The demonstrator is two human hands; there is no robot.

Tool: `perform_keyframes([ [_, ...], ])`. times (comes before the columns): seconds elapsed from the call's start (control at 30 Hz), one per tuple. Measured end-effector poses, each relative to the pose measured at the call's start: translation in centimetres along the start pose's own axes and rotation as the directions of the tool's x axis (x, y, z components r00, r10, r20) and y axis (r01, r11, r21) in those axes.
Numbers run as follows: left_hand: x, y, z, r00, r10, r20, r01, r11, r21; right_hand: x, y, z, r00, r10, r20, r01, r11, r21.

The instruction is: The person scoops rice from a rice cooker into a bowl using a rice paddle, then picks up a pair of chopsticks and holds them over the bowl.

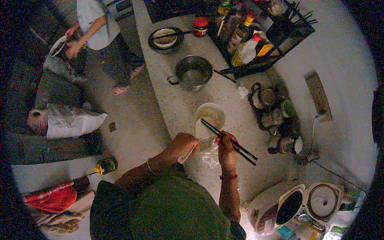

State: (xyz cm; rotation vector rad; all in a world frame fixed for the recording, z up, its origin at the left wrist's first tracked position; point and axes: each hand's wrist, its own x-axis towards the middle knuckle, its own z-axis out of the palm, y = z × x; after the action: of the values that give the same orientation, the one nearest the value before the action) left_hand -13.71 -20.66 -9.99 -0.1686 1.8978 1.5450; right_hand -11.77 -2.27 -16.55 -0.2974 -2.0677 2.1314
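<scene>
My left hand (186,144) is closed around the pale handle of a utensil (202,129) with a ribbed head, possibly a rice paddle. That head lies over the near side of a round whitish bowl (211,111) on the speckled countertop (180,114). In my right hand (227,147) is a pair of black chopsticks (241,150), slanting up to the left. Their tips meet or overlap the ribbed head; contact is unclear. Crumpled clear plastic (210,158) lies between my hands. What the bowl contains is too dim to tell.
Beyond the bowl stands a metal pot (194,72) with a handle. A dish with chopsticks (166,38), a red-lidded jar (200,26) and a bottle rack (255,64) are farther back. Jars (271,117) line the wall; an open rice cooker (267,207) sits right. Another person (96,27) stands left.
</scene>
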Motion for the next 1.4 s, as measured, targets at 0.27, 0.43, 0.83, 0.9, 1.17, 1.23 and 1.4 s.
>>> perform_keyframes([
  [0.27,-1.6,1.3,-1.0,0.981,0.181,0.066,-0.193,0.919,0.343,0.2,-2.7,0.4,0.988,0.137,-0.075,-0.126,0.984,0.126],
  [0.43,-2.7,2.6,-0.9,0.996,-0.073,-0.056,0.075,0.996,0.037,-0.3,-3.2,1.4,0.986,0.15,-0.069,-0.13,0.962,0.239],
  [0.83,-2.0,0.6,-1.3,0.998,0.013,-0.055,-0.013,1.0,-0.002,-0.3,-2.3,1.2,0.988,0.145,-0.051,-0.113,0.913,0.392],
  [0.9,-2.0,0.7,-1.2,0.998,0.022,-0.055,-0.022,1.0,0.003,0.4,-0.9,0.4,0.996,0.046,-0.074,-0.032,0.984,0.175],
  [1.17,-1.8,0.1,-1.2,0.995,-0.025,-0.093,0.03,0.998,0.047,-0.5,0.1,0.2,0.998,-0.03,-0.059,0.042,0.978,0.203],
  [1.23,-1.8,0.4,-1.2,0.995,-0.021,-0.101,0.03,0.995,0.096,-0.5,0.4,0.2,0.987,0.16,0.009,-0.133,0.788,0.6],
  [1.4,-1.8,0.0,-1.5,0.995,0.005,-0.101,0.006,0.994,0.108,-0.7,-0.5,0.0,0.956,0.288,0.061,-0.226,0.585,0.779],
])
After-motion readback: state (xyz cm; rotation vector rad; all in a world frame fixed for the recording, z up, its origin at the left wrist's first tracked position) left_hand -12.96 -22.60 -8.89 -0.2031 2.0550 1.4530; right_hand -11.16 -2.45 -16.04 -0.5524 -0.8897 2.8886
